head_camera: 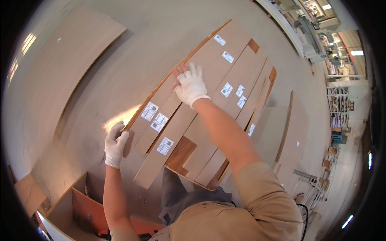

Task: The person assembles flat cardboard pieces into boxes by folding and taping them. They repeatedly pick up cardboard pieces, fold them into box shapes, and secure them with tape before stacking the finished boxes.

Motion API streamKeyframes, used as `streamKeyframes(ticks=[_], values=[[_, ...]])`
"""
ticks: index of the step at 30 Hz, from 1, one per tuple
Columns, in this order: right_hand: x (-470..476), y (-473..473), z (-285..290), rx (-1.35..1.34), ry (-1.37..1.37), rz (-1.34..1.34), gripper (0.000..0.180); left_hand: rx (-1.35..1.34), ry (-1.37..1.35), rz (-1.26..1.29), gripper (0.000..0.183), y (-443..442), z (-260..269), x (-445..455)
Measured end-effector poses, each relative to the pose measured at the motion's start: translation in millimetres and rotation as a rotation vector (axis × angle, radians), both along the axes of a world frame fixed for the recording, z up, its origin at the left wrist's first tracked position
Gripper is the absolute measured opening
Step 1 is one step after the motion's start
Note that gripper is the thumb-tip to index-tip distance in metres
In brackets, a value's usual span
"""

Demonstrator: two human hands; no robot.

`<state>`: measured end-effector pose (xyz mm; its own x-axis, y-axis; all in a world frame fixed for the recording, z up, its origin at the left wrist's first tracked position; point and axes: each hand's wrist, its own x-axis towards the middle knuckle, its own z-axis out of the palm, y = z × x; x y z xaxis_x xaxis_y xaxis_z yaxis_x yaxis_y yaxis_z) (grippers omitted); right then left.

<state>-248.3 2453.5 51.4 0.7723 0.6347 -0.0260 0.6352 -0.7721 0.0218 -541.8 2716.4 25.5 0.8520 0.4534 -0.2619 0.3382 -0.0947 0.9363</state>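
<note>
Brown panel strips (pixel 208 120) with printed labels lie side by side before me on a reddish-brown wooden board (pixel 180 153). My left hand (pixel 116 144), in a white knit glove, grips the near left corner of the outermost strip (pixel 137 128), thumb and fingers around its edge. Farther up, my right hand (pixel 191 86) rests palm down on the strips, fingers spread towards their left edge. Its glove leaves some fingertips bare. One strip (pixel 153 162) juts past the others towards my legs. A narrow strip (pixel 257 102) lies along the stack's right side.
On the left, a large brown panel (pixel 72 57) sits above the concrete floor (pixel 144 33). An orange-sided open box (pixel 87 205) stands at lower left. More panels (pixel 292 135) are at right, near a metal frame (pixel 313 183). Machinery (pixel 310 39) and shelving (pixel 339 105) stand beyond.
</note>
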Motion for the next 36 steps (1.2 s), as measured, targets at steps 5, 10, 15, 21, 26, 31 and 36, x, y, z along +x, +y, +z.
streamKeyframes(ticks=[5, 10, 15, 21, 26, 31, 36], values=[[5, -2, 1, 0.118, 0.093, -0.012, 0.061, -0.269, -0.091, 0.391, 0.047, -8, -12, -31], [-11, -41, 9, 0.154, 0.056, -0.101, 0.063, -0.481, 0.13, 0.763, 0.067, -79, -12, -99], [-11, -51, 2, 0.07, 0.033, -0.054, 0.06, -0.648, 0.205, 0.774, 0.078, -115, 19, -106], [-13, -51, -7, 0.094, -0.017, -0.048, 0.06, -0.977, 0.052, 0.982, 0.081, -136, 7, -137], [-7, -57, -3, 0.069, 0.004, -0.039, 0.061, -0.882, -0.012, 1.014, 0.079, -132, 10, -119], [-1, -61, 0, 0.047, 0.026, -0.033, 0.059, -0.798, -0.008, 1.05, 0.075, -134, 19, -99], [14, -65, -6, 0.014, -0.007, -0.034, 0.058, -0.781, -0.017, 1.003, 0.073, -148, 24, -84]])
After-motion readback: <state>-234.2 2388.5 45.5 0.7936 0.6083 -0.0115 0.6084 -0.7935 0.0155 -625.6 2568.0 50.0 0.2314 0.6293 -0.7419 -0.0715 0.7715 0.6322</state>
